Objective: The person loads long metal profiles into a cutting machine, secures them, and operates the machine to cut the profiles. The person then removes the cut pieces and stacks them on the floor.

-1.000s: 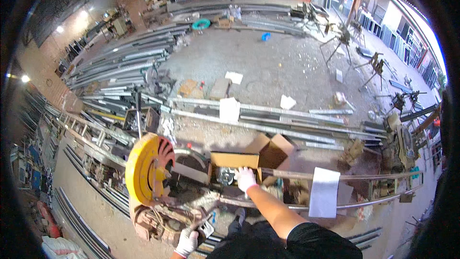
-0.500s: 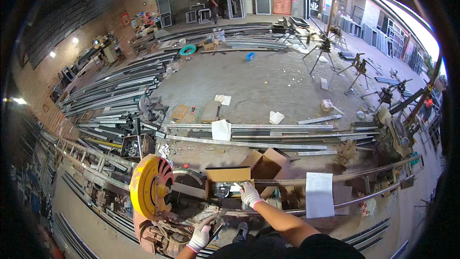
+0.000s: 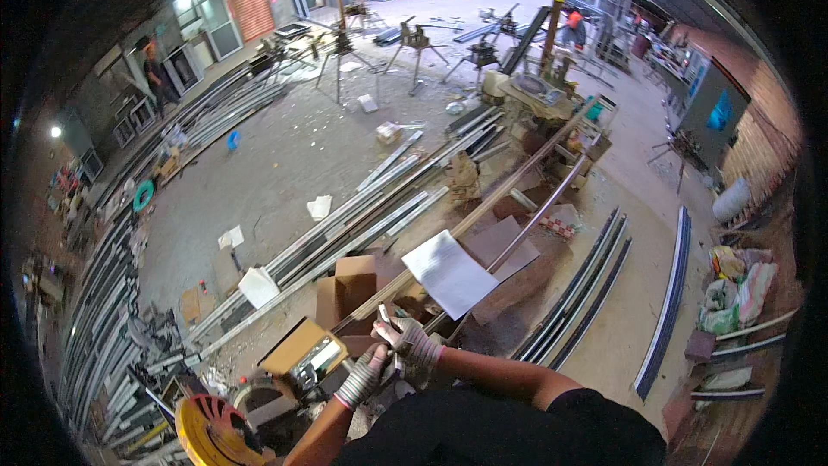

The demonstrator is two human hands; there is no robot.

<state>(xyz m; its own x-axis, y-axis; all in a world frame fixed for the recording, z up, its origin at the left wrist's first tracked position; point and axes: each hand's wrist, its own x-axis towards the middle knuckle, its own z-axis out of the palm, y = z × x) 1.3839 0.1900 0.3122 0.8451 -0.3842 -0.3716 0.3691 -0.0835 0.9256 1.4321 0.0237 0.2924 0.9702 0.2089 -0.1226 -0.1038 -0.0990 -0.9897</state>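
My two hands, in white knitted gloves, are close together at the lower middle. A slim pale strip [image 3: 385,317] stands up between them, its upper end showing past the fingers. My right hand [image 3: 417,345] is closed round it. My left hand [image 3: 366,373] is closed against it from the left, its fingertips touching it. Glove fingers hide most of the strip. Just left of my hands lies an open cardboard box [image 3: 291,344] with small metal and white pieces inside. A yellow-guarded cut-off saw [image 3: 207,431] stands at the lower left.
White paper [image 3: 450,274] lies over the long rails [image 3: 509,185] right of my hands. Another open carton [image 3: 354,280] sits beyond the box. Metal profiles [image 3: 95,319] cover the floor at left; more lie at right. Tripod stands [image 3: 417,47] and people are farther off.
The view has swung right. My right hand has left the box and come to my left hand, with the pale strip now between them.
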